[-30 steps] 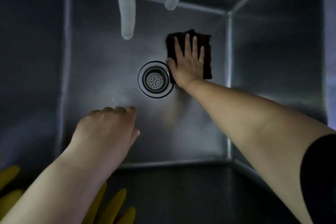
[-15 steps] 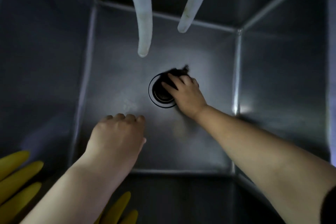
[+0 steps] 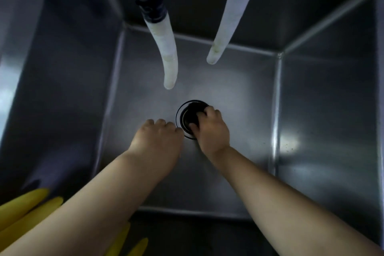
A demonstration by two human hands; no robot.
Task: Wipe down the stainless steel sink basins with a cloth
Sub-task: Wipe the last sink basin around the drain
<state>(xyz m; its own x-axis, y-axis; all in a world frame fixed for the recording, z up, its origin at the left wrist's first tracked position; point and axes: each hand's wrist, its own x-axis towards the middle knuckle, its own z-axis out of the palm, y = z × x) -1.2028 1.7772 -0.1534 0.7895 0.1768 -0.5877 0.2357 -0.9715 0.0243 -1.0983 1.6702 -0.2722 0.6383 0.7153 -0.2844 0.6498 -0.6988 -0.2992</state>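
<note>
I look down into a deep stainless steel sink basin [image 3: 245, 97]. At the middle of its floor, my right hand [image 3: 209, 129] grips a dark cloth [image 3: 192, 113] with curled fingers and presses it into the round drain [image 3: 177, 117], hiding the strainer. Only a bunched part of the cloth shows past my fingers. My left hand [image 3: 158, 141] rests on the basin floor just left of the drain, its fingers curled under and holding nothing.
Two pale hoses [image 3: 166, 52] [image 3: 228, 21] hang down from above over the back half of the basin. Yellow rubber gloves [image 3: 25, 210] lie over the near left edge. Steel walls close in on all sides.
My right hand dragged the cloth from the floor right of the drain onto the drain and bunched it up. My left hand slid forward to beside the drain.
</note>
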